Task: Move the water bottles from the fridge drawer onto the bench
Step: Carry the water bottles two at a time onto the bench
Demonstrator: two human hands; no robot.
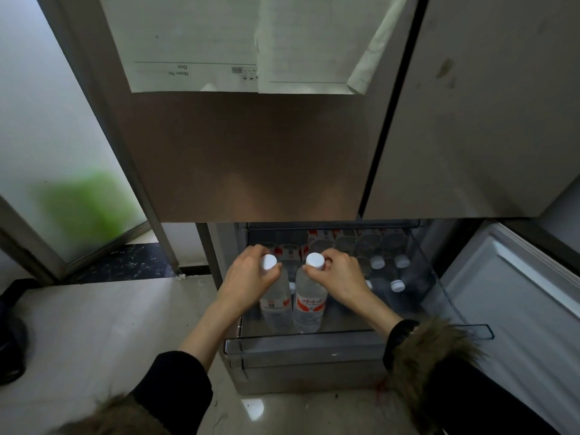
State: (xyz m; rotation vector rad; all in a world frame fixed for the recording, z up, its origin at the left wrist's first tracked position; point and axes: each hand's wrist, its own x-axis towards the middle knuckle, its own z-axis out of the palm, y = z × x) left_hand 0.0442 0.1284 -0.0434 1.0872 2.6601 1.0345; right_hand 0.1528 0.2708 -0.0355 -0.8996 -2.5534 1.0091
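Fur-trimmed dark sleeves (430, 365) frame the bottom of the view at 5 and 7 o'clock, bare forearms reaching up from them toward the middle. Left hand (248, 277) grips the neck of the left bottle (276, 299), fingers (255, 251) curled round just under its white cap (269, 262). Right hand (342, 276) grips the right bottle (309, 304) the same way, thumb and fingers pinching the neck below its white cap (314, 260). Both clear bottles stand upright, side by side and nearly touching, red-and-white labels showing low on their bodies. They are at the front left of the open fridge drawer (314, 343), a clear-fronted bin pulled out at 6 o'clock from the fridge door; whether their bases rest on the drawer floor or hang just above it I cannot tell.

Behind and to the right, toward 2 o'clock from the hands, more bottles (397, 285) stand in the drawer, several white caps visible, with red-labelled ones at the back rim. Above the drawer hangs the brushed brown fridge door (251, 158), papers (194, 58) stuck at its top toward 12 o'clock. A second grey door (486, 120) sits at 2 o'clock. An open lower door (518, 302) with pale lining stands at 4 o'clock. Frosted glass (47, 136) with a green blur fills 9 o'clock, pale floor tiles (110, 324) below it at 8 o'clock.
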